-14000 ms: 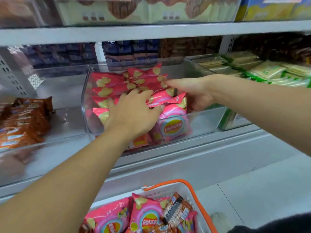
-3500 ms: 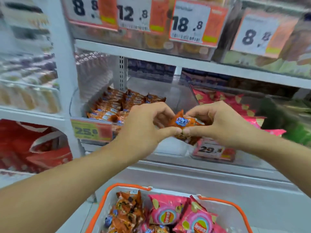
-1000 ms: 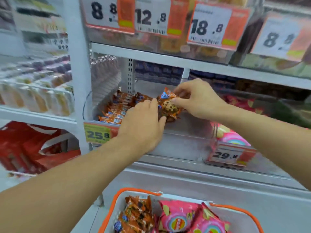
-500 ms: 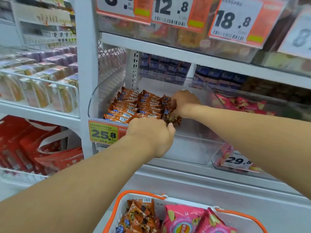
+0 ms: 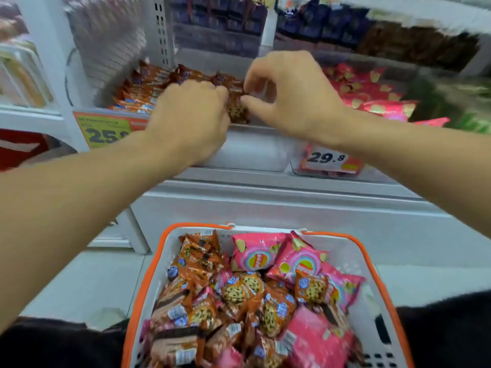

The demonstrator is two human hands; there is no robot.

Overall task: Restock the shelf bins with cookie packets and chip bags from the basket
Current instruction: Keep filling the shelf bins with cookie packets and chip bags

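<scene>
A cookie packet (image 5: 237, 110) is held between both hands over the front of the clear bin (image 5: 249, 155): the left hand (image 5: 190, 120) is curled round its left side, and the right hand (image 5: 292, 96) pinches its right edge with thumb and fingers. Orange packets (image 5: 143, 88) are lined up in the bin at left. Below, more packets and pink chip bags (image 5: 300, 264) are piled in the basket (image 5: 159, 251).

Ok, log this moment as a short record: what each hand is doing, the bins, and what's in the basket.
left hand: curled at the cookie packet, grip hidden
right hand: thumb and fingers at the same packet
cookie bin: orange packets in rows, tag 25.8
chip bin: pink bags, tag 29.8
basket: cookie packets and pink chip bags mixed
</scene>
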